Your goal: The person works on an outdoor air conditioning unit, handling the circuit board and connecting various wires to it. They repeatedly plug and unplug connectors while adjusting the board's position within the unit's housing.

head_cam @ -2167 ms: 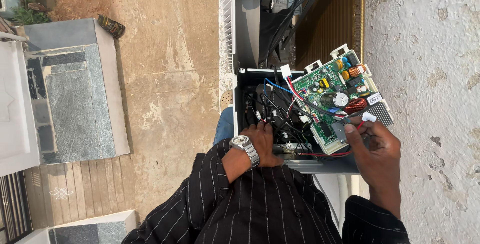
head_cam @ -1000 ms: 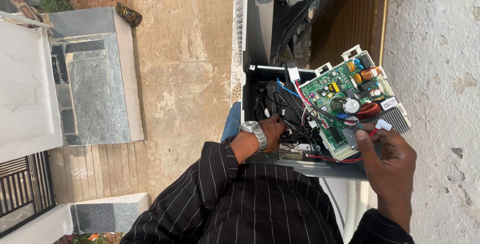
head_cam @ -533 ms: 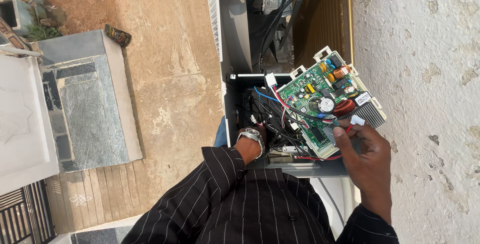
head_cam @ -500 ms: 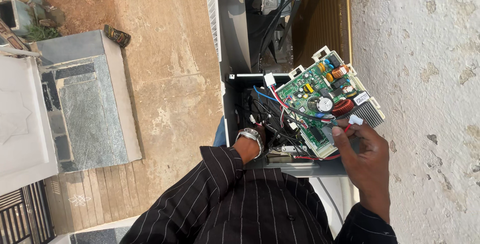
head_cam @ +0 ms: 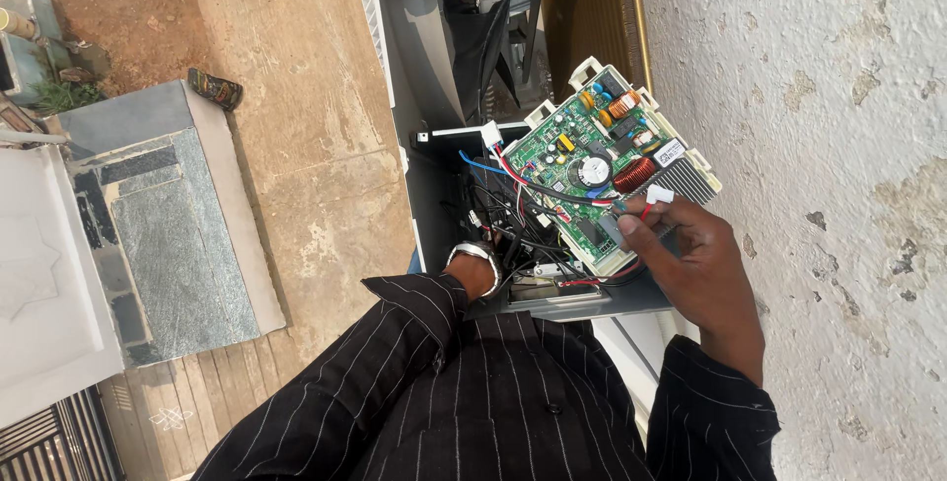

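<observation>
Right hand (head_cam: 695, 264) fingers grasping green circuit board (head_cam: 592, 160) tilted above open outdoor unit housing (head_cam: 434, 185); left hand (head_cam: 488, 269), wristwatch (head_cam: 475, 254) visible, buried among black wiring (head_cam: 503, 234), fingers' state indeterminate.

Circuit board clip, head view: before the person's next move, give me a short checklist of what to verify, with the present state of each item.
1. Right hand has hold of the green circuit board: ok, fingertips rest on its lower edge.
2. Board lifted out of the open outdoor unit: ok, it sits tilted above the compartment.
3. Wire bundle free of the board: not ok, red, blue and black leads run onto it.
4. White connector by the right fingertips unplugged: cannot tell.
5. Left hand grip: cannot tell, it is buried among the wires past the wristwatch.
</observation>
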